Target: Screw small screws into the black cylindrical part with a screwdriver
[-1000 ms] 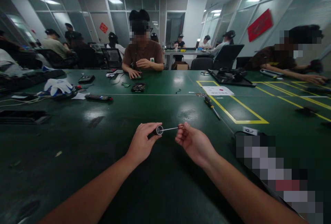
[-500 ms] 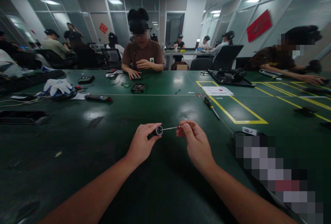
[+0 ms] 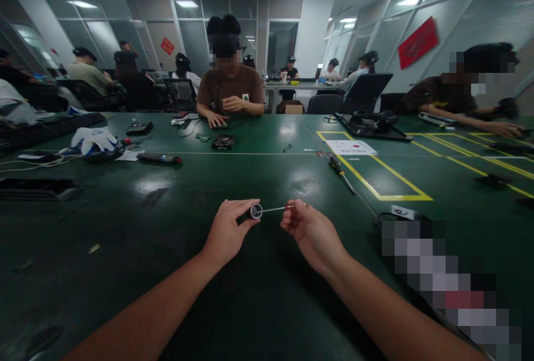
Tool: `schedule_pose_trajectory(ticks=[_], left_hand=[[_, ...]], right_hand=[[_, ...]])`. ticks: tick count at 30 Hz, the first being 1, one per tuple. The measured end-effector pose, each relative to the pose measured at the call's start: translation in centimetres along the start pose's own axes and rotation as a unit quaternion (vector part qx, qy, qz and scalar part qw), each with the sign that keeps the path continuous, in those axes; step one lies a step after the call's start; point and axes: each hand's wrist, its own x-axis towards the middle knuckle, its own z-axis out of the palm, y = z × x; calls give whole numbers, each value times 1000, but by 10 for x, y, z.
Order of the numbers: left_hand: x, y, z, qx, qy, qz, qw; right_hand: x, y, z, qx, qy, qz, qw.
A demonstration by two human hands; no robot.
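Observation:
Between thumb and fingers, my left hand [image 3: 228,228] grips a small dark cylinder [image 3: 256,211] whose round, silver-rimmed open end faces right. My right hand [image 3: 311,233] pinches the reddish handle of a thin screwdriver [image 3: 273,209]. Its slim metal shaft points left, and the tip reaches into the cylinder's open end; what it touches inside is too small to make out. Both hands are above the green table [image 3: 250,305]. Farther off to the right lies a black and yellow screwdriver [image 3: 342,174].
White gloves [image 3: 92,141], a dark cylindrical tool [image 3: 159,159] and a dark tray [image 3: 37,188] lie on the left. A circuit board part [image 3: 223,142] sits before a co-worker [image 3: 229,91] opposite. Paper [image 3: 351,147] lies by yellow tape; a blurred-out long object [image 3: 446,283] is at right.
The fingers of my right hand have turned and shifted around the screwdriver handle, the palm rolling more into view. My left hand and the cylinder stay nearly still.

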Motion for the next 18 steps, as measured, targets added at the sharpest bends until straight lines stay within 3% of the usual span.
schedule_pose_trajectory(ticks=[3, 6, 10, 18], left_hand=[[0, -1, 1, 3, 1, -3, 1000], [1, -2, 0, 4, 8, -6, 1000], [1, 0, -2, 6, 8, -11, 1000], [0, 0, -2, 11, 4, -9, 1000]], right_hand=[[1, 0, -1, 53, -5, 46, 998], [-2, -2, 2, 57, 22, -26, 998], [-5, -2, 4, -15, 35, -114, 993], [-4, 2, 0, -95, 19, -155, 983]])
